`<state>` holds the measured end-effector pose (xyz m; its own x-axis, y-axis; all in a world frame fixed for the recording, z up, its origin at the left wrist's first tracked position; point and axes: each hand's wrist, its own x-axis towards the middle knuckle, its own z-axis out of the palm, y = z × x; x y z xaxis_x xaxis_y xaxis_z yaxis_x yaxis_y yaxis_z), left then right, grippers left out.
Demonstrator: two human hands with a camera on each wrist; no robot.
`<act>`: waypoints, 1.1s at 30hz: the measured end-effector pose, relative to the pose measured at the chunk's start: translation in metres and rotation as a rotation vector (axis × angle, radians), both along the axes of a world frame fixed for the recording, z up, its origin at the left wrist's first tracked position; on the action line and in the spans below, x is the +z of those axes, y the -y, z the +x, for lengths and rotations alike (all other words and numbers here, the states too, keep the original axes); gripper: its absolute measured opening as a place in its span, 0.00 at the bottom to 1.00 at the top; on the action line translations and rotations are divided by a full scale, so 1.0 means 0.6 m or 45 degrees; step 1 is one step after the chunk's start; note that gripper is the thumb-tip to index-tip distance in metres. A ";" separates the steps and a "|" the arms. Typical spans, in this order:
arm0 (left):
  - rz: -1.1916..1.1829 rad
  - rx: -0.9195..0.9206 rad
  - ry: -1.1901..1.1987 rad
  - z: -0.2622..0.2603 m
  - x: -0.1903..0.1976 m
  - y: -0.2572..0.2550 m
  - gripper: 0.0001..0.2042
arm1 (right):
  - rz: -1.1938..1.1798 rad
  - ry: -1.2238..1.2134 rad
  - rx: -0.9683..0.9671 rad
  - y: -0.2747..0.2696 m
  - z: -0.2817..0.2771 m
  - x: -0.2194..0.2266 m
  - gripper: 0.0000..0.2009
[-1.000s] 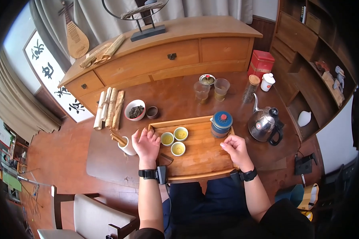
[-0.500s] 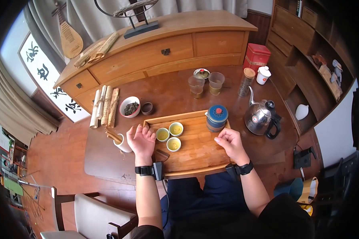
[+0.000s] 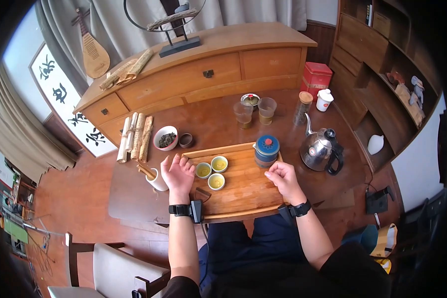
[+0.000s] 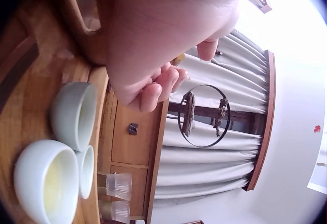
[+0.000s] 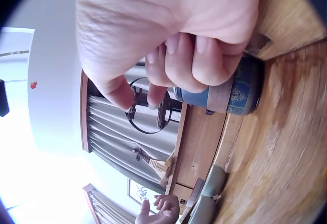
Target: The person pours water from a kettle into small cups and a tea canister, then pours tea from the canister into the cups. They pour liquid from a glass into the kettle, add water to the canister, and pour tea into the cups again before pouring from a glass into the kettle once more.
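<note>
Beside the left edge of a wooden tea tray (image 3: 246,186), my left hand (image 3: 178,178) is held palm up with loosely bent fingers and nothing in it. Three small cups of yellow tea (image 3: 216,182) cluster just right of it; two pale cups (image 4: 46,183) show large in the left wrist view. My right hand (image 3: 286,183) hovers over the tray's right side, fingers loosely curled, thumb and index apart, holding nothing. A blue teapot (image 3: 266,151) with a red knob stands behind it on the tray. A dark brown piece (image 3: 202,193) lies near my left wrist.
Right of the tray stands a steel kettle (image 3: 319,153). To the left are a bowl of dark leaves (image 3: 160,143), a small brown cup (image 3: 186,141), a white tool holder (image 3: 157,182) and rolled scrolls (image 3: 134,139). Two glasses (image 3: 266,110) and a corked jar (image 3: 302,110) stand at the back.
The head view shifts slightly, moving the whole scene in the frame. Both hands keep nearly the same pose and place over the tray; the cups and teapot stay put.
</note>
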<state>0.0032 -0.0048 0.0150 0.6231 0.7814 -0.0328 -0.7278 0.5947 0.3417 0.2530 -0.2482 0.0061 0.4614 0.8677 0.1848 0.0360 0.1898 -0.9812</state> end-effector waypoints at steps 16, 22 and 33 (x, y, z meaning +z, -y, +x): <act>1.921 -0.183 -2.008 -0.005 0.046 -0.007 0.32 | 0.014 0.000 0.007 -0.001 -0.005 0.003 0.09; 1.936 -0.297 -2.018 0.013 0.064 0.000 0.34 | 0.003 -0.008 -0.001 -0.002 -0.002 -0.007 0.09; 2.093 -0.363 -2.007 0.023 0.065 -0.011 0.31 | -0.005 0.016 -0.006 0.000 -0.003 -0.002 0.09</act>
<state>0.0171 0.0018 0.0538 0.8183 0.5687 -0.0831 0.5282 -0.6871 0.4989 0.2510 -0.2481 0.0048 0.4634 0.8662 0.1871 0.0494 0.1856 -0.9814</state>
